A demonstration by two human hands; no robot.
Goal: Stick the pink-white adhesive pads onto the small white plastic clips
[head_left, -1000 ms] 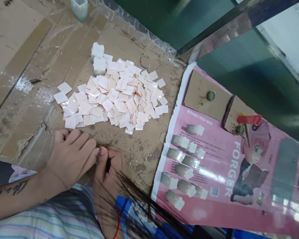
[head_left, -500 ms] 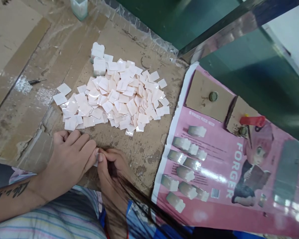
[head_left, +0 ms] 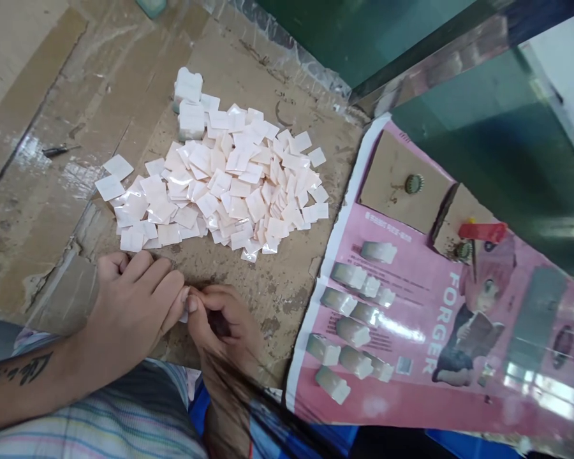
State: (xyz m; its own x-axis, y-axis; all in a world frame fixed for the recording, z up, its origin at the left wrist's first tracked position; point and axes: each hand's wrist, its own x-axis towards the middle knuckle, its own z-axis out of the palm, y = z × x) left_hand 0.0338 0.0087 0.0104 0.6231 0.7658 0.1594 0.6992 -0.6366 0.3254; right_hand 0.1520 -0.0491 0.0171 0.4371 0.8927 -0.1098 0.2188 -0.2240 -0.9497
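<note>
Small white square piece (head_left: pixel 185 315): pinched between fingertips of left hand (head_left: pixel 131 306) and right hand (head_left: pixel 224 322) at near table (head_left: pixel 277 287) edge; pile of white squares (head_left: pixel 220 182) lies straight ahead, left hand nearer.

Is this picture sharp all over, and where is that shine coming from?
Head view: the pile of white squares is fairly crisp and evenly lit; glare streaks the taped cardboard table and the glossy pink poster; the poster's right end looks smeared; dark hair strands blur across the bottom edge near the right hand; the left hand casts only a soft shadow.
</note>
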